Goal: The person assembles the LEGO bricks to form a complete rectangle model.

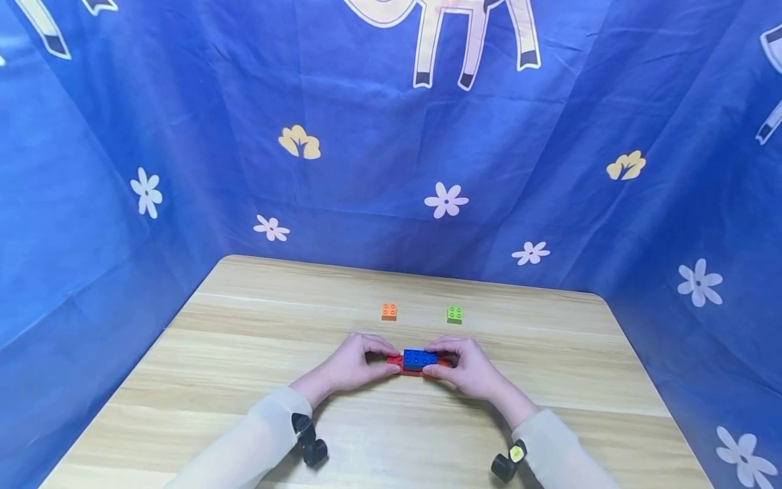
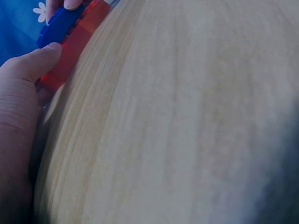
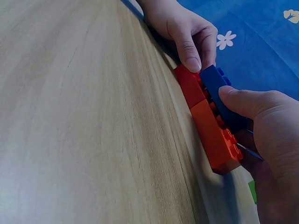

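A red brick (image 3: 188, 87) and an orange-red brick (image 3: 210, 135) stand end to end in a row on the table. Over them, spanning their joint, is a blue brick (image 1: 419, 358). Red and orange-red studs show along its lower edge in the right wrist view; whether it is fully seated I cannot tell. My left hand (image 1: 354, 363) pinches the red brick at the row's left end between thumb and fingers. The blue brick's right part is pinched by my right hand (image 1: 473, 369), its thumb on the near side. The fingers behind the bricks are partly hidden.
Farther back on the wooden table (image 1: 293, 292) lie a small orange brick (image 1: 389, 312) and a small light green brick (image 1: 455, 314), apart from each other. A blue patterned curtain (image 1: 366, 183) hangs behind the table and along its sides.
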The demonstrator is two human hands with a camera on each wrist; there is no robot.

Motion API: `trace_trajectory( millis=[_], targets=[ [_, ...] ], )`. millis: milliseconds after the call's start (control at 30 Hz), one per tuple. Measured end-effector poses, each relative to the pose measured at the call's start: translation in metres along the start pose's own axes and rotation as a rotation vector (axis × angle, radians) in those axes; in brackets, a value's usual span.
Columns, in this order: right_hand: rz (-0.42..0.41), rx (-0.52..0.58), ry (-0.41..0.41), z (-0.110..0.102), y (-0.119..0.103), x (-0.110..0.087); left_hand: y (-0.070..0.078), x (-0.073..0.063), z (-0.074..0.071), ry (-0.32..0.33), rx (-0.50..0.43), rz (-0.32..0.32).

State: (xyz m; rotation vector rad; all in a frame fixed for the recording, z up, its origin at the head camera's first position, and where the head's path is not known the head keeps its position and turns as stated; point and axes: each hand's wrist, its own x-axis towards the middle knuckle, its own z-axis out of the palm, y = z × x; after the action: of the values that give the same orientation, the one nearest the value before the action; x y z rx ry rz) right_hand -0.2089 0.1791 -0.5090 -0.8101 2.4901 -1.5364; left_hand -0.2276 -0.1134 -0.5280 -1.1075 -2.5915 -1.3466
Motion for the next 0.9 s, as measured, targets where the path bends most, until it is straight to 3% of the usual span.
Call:
trace_trajectory(
  millis=[233, 667, 900],
  targets=[
    [-0.033, -0.035, 0.011, 0.0001, 0.0002, -0.0013, 0.0004, -0.0012, 0.0005, 0.015, 0.012, 0.029],
    [-0.14, -0.213, 0.045, 0.0044, -0.0033, -0.0039, 0.0018, -0.0007, -0.0029, -0.028, 0.028, -0.035],
    [-0.114, -0.28, 0.013, 0.0, -0.0063, -0.0062, 0.0032, 0.001, -0.0022, -0.026, 0.033, -0.02]
  ],
)
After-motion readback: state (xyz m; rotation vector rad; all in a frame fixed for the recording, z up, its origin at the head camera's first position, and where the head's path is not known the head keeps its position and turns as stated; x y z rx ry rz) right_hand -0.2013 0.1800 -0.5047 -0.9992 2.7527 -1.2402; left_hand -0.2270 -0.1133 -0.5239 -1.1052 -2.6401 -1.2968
